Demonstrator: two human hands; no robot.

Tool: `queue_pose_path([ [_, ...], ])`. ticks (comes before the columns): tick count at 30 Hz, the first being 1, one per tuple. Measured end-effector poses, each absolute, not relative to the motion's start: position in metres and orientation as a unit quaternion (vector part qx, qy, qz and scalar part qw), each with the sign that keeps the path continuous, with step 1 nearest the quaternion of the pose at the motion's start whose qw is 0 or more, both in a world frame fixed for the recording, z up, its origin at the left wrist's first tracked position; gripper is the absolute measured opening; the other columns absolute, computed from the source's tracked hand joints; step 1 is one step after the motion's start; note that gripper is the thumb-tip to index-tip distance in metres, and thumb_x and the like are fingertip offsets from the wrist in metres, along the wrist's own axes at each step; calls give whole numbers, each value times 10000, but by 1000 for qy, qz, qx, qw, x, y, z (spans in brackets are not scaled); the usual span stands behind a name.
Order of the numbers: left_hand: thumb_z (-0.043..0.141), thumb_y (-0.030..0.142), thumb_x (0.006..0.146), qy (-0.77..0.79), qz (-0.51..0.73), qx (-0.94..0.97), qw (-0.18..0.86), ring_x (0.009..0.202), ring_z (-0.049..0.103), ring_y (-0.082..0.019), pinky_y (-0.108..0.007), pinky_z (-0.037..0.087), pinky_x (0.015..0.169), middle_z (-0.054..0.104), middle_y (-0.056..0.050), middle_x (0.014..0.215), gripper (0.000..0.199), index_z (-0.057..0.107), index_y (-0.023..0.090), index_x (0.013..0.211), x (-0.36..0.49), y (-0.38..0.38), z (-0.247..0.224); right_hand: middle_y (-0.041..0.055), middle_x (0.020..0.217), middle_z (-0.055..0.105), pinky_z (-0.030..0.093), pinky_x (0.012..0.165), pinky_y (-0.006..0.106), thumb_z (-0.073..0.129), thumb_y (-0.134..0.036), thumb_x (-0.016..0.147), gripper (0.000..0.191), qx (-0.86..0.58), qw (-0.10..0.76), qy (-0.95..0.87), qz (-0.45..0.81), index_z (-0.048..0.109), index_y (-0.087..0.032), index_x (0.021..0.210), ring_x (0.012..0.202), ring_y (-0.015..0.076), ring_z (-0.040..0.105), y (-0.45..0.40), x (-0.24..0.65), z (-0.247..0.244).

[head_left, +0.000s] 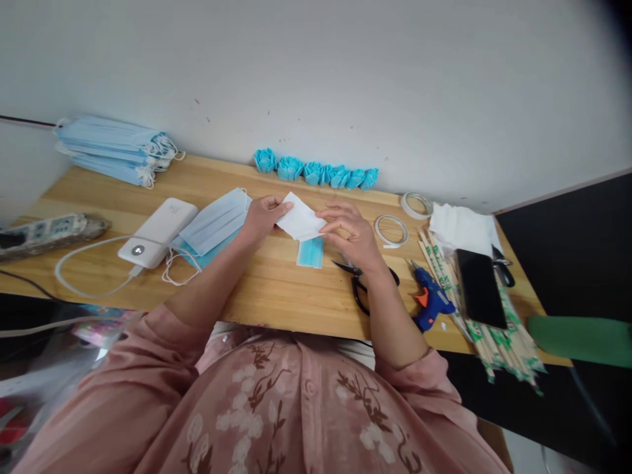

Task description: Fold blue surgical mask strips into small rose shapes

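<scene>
Two hands, left hand (267, 217) and right hand (348, 232), pinch a white square (301, 218) between them.

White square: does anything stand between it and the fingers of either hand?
Nothing visible does. Fingers of the left hand and right hand meet the white square directly; the blue piece and scissors lie nearer the person, not between.

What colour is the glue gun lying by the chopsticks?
Mostly dark blue, with an orange trigger; the head view shows the glue gun best.
</scene>
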State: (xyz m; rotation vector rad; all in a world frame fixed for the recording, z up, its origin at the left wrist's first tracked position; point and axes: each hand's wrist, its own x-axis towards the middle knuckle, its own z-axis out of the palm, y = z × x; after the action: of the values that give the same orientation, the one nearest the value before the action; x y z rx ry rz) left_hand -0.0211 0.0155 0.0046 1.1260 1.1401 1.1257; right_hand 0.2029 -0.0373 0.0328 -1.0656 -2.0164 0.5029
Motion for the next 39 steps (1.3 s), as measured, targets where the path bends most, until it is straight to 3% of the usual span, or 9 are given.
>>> queue_pose_path([
  [7, 741, 375, 691, 503, 469, 558, 465, 598, 510, -99, -214, 359, 540, 646, 8, 668, 250, 631, 151, 702, -27, 26, 3, 35, 959, 796, 527, 976, 458, 604, -488, 960, 291, -323, 365, -845, 219, 735, -280, 804, 1101, 248, 658, -33, 201, 24],
  [13, 638, 368, 779, 503, 427, 607, 443, 592, 462, -97, -233, 350, 573, 595, 20, 646, 222, 625, 152, 729, -25, 20, 8, 31, 1038, 788, 517, 1014, 470, 623, -409, 967, 174, -353, 390, -825, 206, 735, -287, 913, 1133, 249, 648, -35, 202, 25],
  [18, 577, 399, 841, 477, 383, 668, 424, 672, 522, -119, -243, 396, 643, 641, 4, 725, 266, 671, 155, 793, -20, 12, 10, 23, 1015, 783, 518, 967, 437, 576, -375, 998, 194, -355, 404, -826, 168, 747, -286, 976, 1043, 227, 674, -32, 199, 19],
  [22, 548, 456, 879, 453, 345, 711, 414, 611, 470, -103, -239, 349, 584, 562, 23, 637, 347, 664, 158, 746, -18, 6, 9, 16, 893, 768, 508, 836, 402, 557, -387, 1007, 235, -395, 403, -816, 127, 767, -286, 974, 845, 207, 666, -30, 195, 13],
  [24, 549, 499, 886, 443, 328, 722, 418, 584, 456, -98, -239, 331, 558, 544, 26, 616, 390, 669, 158, 740, -17, 3, 8, 18, 897, 772, 500, 865, 415, 582, -393, 993, 214, -422, 404, -803, 116, 768, -289, 1008, 851, 217, 667, -30, 194, 11],
  [30, 560, 562, 894, 413, 321, 711, 470, 647, 586, -119, -235, 447, 595, 706, -15, 784, 424, 741, 179, 872, -13, 2, 2, 19, 914, 776, 464, 1036, 482, 687, -381, 918, 269, -504, 415, -750, 108, 730, -285, 1166, 968, 255, 686, -31, 193, 7],
  [39, 557, 521, 917, 397, 317, 730, 457, 746, 647, -139, -251, 474, 670, 764, -26, 881, 397, 775, 190, 912, -14, -1, 4, 10, 862, 739, 482, 912, 433, 688, -354, 908, 212, -505, 395, -760, 109, 758, -282, 1094, 848, 223, 653, -29, 194, 8],
])
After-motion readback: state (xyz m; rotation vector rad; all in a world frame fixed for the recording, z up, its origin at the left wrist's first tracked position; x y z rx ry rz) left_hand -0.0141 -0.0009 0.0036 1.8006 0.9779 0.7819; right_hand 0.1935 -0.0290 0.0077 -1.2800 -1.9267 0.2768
